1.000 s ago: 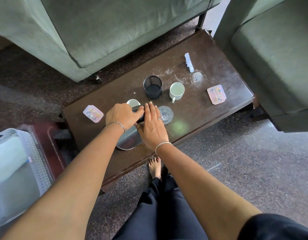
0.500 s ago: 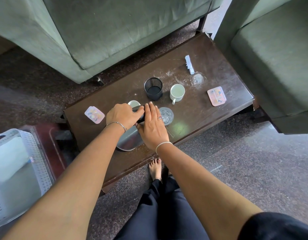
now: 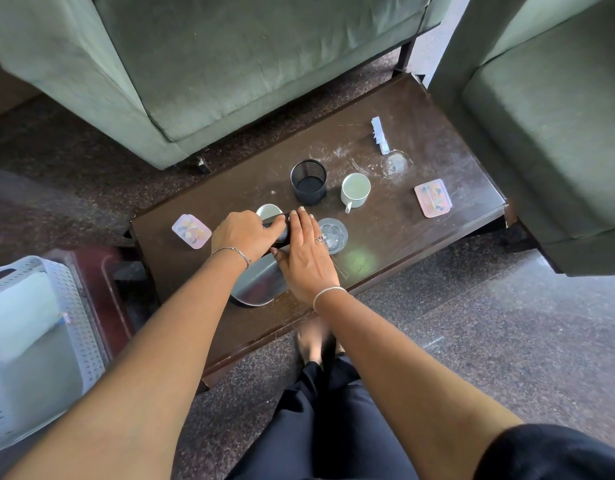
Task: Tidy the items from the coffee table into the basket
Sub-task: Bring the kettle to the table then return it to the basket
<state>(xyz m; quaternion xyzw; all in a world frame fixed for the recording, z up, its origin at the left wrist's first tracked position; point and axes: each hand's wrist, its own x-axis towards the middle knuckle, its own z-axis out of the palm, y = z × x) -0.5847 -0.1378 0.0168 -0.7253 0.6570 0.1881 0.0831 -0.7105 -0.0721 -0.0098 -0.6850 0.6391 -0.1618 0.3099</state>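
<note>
On the dark wooden coffee table (image 3: 413, 237), my left hand (image 3: 242, 235) and my right hand (image 3: 306, 258) meet over a small black object (image 3: 280, 230). The left fingers curl around one end. The right hand lies along the other end with its thumb tucked under. What the object is stays mostly hidden. A shiny steel plate (image 3: 257, 287) lies below the hands. A white cup (image 3: 268, 211) peeks out behind them. The white perforated basket (image 3: 74, 306) stands on the floor at the lower left with a white item (image 3: 18, 313) inside.
Also on the table are a black mesh pen holder (image 3: 308, 181), a white mug (image 3: 355, 190), a glass dish (image 3: 333, 233), two pink coasters (image 3: 191, 231) (image 3: 433, 198), a folded white paper (image 3: 379, 135) and a clear round disc (image 3: 396, 163). Green sofas (image 3: 264, 64) flank it.
</note>
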